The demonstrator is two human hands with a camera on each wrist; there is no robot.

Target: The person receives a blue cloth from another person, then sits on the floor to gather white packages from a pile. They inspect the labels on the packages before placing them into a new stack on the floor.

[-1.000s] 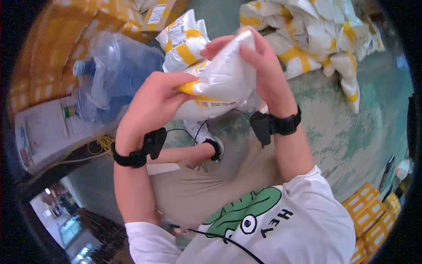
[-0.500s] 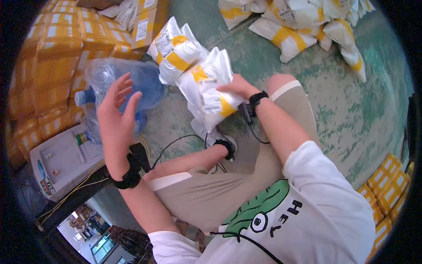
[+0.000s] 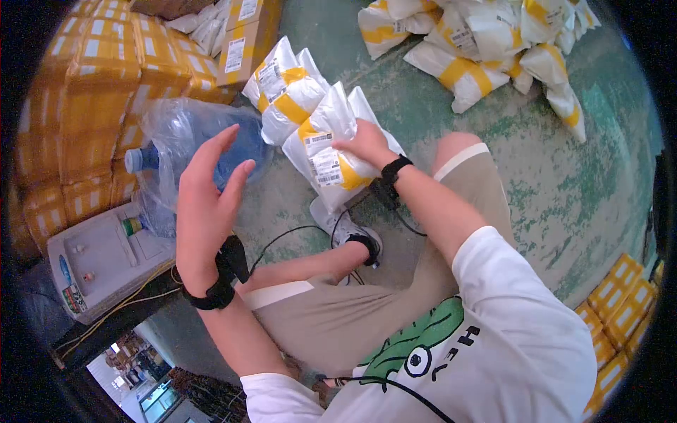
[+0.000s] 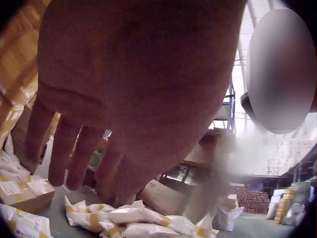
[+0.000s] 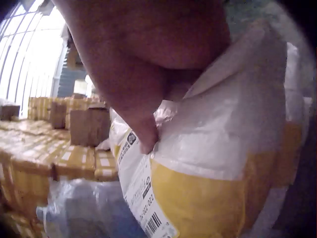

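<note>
Right now, the right hand [image 3: 368,144] is gripping a white parcel [image 3: 324,158] near the centre of the frame, its thumb pressing at the edge of the printed label [image 5: 141,183] while the bag is mostly hiding the other fingers. The left hand [image 3: 208,201] is hovering at centre left, thumb and fingers spreading apart, in front of a plastic-wrapped blue water jug [image 3: 236,137]. Other yellow-taped parcels [image 3: 289,92] are lying just above the held one. A heap of white parcels [image 3: 486,42] is occupying the upper right, on the green floor [image 3: 550,190], and taped boxes [image 3: 99,77] are standing stacked at upper left.
</note>
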